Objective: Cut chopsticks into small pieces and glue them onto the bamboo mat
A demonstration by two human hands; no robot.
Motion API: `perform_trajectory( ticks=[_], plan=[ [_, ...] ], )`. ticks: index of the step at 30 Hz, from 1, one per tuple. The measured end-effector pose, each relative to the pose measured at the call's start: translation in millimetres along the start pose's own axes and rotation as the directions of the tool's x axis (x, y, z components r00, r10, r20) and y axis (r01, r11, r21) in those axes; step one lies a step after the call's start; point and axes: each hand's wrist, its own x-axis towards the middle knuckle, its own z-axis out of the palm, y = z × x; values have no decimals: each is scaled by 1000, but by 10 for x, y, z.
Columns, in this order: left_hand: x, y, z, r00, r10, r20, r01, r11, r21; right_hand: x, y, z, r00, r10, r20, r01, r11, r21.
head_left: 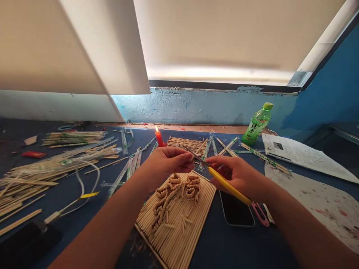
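My left hand (171, 160) is closed in a pinch at the end of a thin blade; whatever small piece sits between its fingertips is hidden. In my right hand (234, 172) is a yellow-handled knife (228, 185), its blade pointing left toward the left fingertips. Beneath both hands lies a flat panel of wooden sticks (179, 239) set side by side. Curved rows of short stick pieces (162, 207) form a raised pattern on it. Several loose cut pieces (183, 222) are scattered over its middle. Just beyond my left hand, a lit red candle (159, 139) stands upright.
Chopsticks and plastic wrappers (61, 164) cover the left, near a white cable (98, 175). At right are a phone (237, 211), a pink cutter (260, 215), papers (303, 157) and a green bottle (256, 125). Another stick panel (186, 144) lies behind my hands.
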Motion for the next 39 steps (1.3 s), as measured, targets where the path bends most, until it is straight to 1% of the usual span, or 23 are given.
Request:
perform_trajectory(
  ticks=[3, 9, 16, 26, 29, 33, 39],
  plan=[
    [0, -4, 8, 1000, -13, -4, 13, 1000, -3, 5, 2, -2, 1000, 4, -2, -4, 1000, 15],
    [-4, -5, 11, 998, -52, 26, 52, 998, -21, 7, -3, -2, 1000, 11, -15, -11, 1000, 6],
    [-8, 14, 22, 997, -75, 36, 77, 996, -51, 7, 9, 13, 1000, 5, 2, -5, 1000, 31],
    [-14, -3, 33, 997, -73, -1, 72, 994, -79, 9, -44, 22, 1000, 21, 18, -22, 999, 43],
    [-11, -14, 30, 998, -64, 4, 64, 995, -74, 8, -66, 29, 999, 20, 34, -21, 999, 41],
    [-11, -18, 30, 998, -62, 17, 63, 996, -64, 10, -70, 42, 1000, 12, 26, -13, 999, 47],
    [-1, -30, 26, 998, -60, 36, 61, 998, -33, 28, -26, 69, 999, -19, 41, 14, 993, 116]
  ],
)
